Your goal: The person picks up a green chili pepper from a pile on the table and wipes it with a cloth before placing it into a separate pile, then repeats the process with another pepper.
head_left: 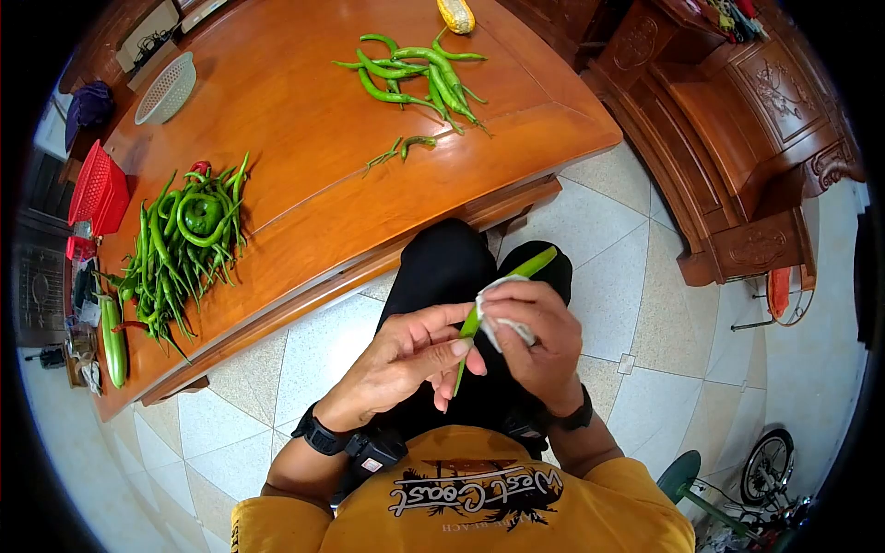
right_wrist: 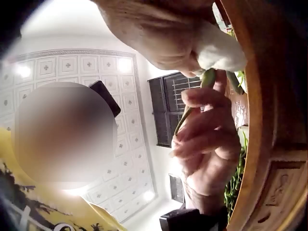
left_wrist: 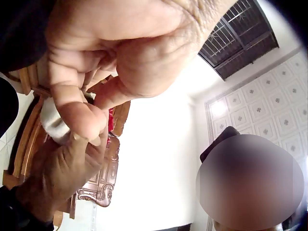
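Observation:
A long green chili pepper (head_left: 536, 262) is held above the lap, its broad end pointing up and to the right. My left hand (head_left: 392, 359) pinches it between thumb and fingers near the thin stem end. My right hand (head_left: 542, 348) grips a white cloth (head_left: 487, 318) folded about the pepper's middle. In the right wrist view, the cloth (right_wrist: 224, 54) sits just above the left fingers, and the curved stem (right_wrist: 183, 120) runs down beside them. Fingers hide most of the pepper in the left wrist view.
On the wooden table (head_left: 295, 120) lie a big heap of green peppers (head_left: 171, 249), a smaller group (head_left: 433, 74), small pepper pieces (head_left: 406, 147) and a corn cob (head_left: 455, 15). A white basket (head_left: 166, 88) and red basket (head_left: 101, 189) stand left. A carved wooden bench (head_left: 728, 138) is at right.

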### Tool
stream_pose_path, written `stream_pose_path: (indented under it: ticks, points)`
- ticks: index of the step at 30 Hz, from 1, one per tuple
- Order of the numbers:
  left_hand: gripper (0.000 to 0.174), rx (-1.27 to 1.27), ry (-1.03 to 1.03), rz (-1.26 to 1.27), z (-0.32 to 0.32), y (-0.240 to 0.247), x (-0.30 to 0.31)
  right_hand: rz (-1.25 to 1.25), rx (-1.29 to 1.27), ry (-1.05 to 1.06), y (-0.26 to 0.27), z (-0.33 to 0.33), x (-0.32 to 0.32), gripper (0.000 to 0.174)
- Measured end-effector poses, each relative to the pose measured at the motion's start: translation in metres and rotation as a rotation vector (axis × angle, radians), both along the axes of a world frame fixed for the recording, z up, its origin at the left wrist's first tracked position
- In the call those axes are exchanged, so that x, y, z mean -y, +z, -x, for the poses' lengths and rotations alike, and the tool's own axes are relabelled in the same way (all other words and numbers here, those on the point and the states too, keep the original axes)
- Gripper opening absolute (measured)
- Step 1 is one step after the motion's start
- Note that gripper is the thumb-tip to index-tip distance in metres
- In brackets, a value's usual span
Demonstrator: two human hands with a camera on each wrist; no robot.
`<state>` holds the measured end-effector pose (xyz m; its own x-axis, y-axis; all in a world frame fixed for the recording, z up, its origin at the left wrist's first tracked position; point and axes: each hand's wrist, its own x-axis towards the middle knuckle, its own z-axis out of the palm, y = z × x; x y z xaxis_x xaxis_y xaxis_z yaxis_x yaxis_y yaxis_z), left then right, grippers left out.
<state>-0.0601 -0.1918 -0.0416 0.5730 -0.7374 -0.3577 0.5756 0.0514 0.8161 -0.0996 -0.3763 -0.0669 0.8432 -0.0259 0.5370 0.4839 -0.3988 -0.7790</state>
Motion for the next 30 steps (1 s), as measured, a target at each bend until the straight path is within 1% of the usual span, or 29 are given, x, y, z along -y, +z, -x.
stream_pose_path:
  ticks: [2,8,11,17,20,23,26,29,30]
  points:
    - [0.04,-0.015,0.027,-0.01,0.002,0.003,0.001,0.034,0.008,-0.073,0.0,-0.001,0.008,0.021]
    - [0.04,-0.03,-0.03,0.054,0.0,-0.001,-0.004,0.063,0.037,-0.276,-0.003,-0.005,0.026,0.021]
    - [0.04,-0.033,-0.032,0.075,0.0,-0.003,-0.003,0.051,0.02,-0.249,-0.002,-0.003,0.024,0.021]
    - [0.039,-0.02,-0.04,0.048,-0.002,-0.001,-0.001,0.021,-0.009,-0.014,0.001,0.002,0.004,0.02]
    - [0.038,-0.015,-0.025,0.069,-0.002,0.0,0.001,-0.05,-0.025,0.114,-0.002,0.008,-0.003,0.018]
    - [0.039,-0.036,-0.03,0.1,-0.001,-0.003,0.0,-0.088,-0.023,0.166,-0.002,0.008,-0.003,0.019]
    - [0.04,-0.045,-0.04,0.115,0.0,-0.005,-0.001,-0.071,-0.034,0.146,0.001,0.007,-0.001,0.019]
    - [0.041,-0.065,-0.069,0.102,0.0,-0.004,-0.003,-0.021,-0.02,0.024,0.007,0.003,0.004,0.02]
    - [0.04,-0.076,-0.061,0.096,0.0,-0.003,-0.003,0.03,0.02,-0.006,0.007,0.0,0.009,0.02]
